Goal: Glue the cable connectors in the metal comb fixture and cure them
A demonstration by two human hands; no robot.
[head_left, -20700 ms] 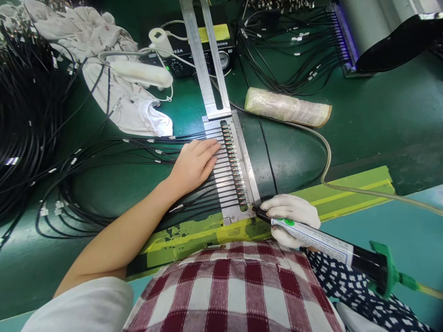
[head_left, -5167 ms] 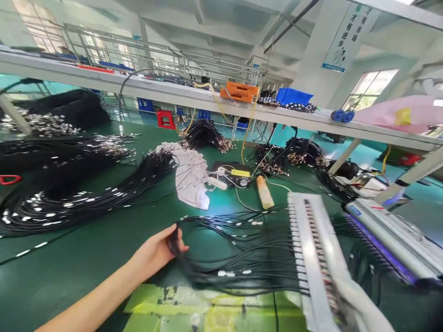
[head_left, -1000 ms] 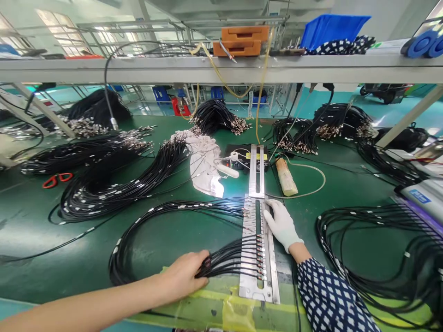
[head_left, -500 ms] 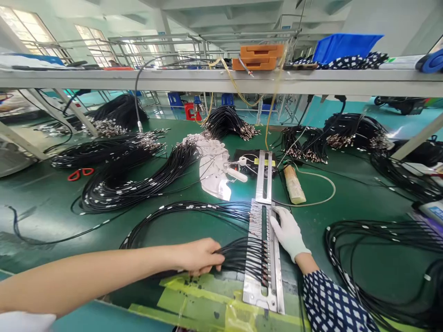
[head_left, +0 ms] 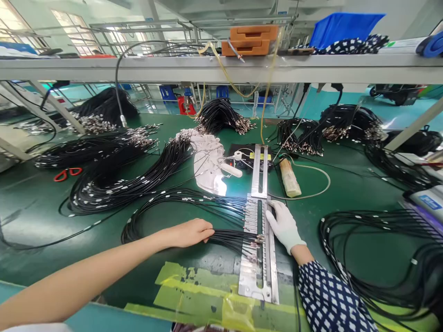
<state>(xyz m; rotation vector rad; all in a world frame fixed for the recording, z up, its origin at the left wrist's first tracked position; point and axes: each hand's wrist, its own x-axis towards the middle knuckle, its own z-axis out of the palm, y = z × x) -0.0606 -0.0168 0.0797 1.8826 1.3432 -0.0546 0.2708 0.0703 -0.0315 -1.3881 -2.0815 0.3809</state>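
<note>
My bare left hand is closed round a bundle of black cables, left of a slotted metal fixture. The bundle's metal ends lie across the fixture's lower half, some of them lifted out of line. Other black cables reach the upper half of the fixture in a spaced row. On the fixture's right edge rests my right hand in a white glove, its thumb and fingers apart. A metal plate with a long slot extends from the fixture's far end.
Behind the fixture lie a white cloth, a black box and a worn pale block. Cable bundles cover the left, more cables the right. Red-handled scissors lie far left. A shelf crosses behind.
My left hand has moved up and slightly left, drawing the lower cables' ends out of their even row on the fixture. My right hand stays at the fixture's edge. The view has shifted slightly.
</note>
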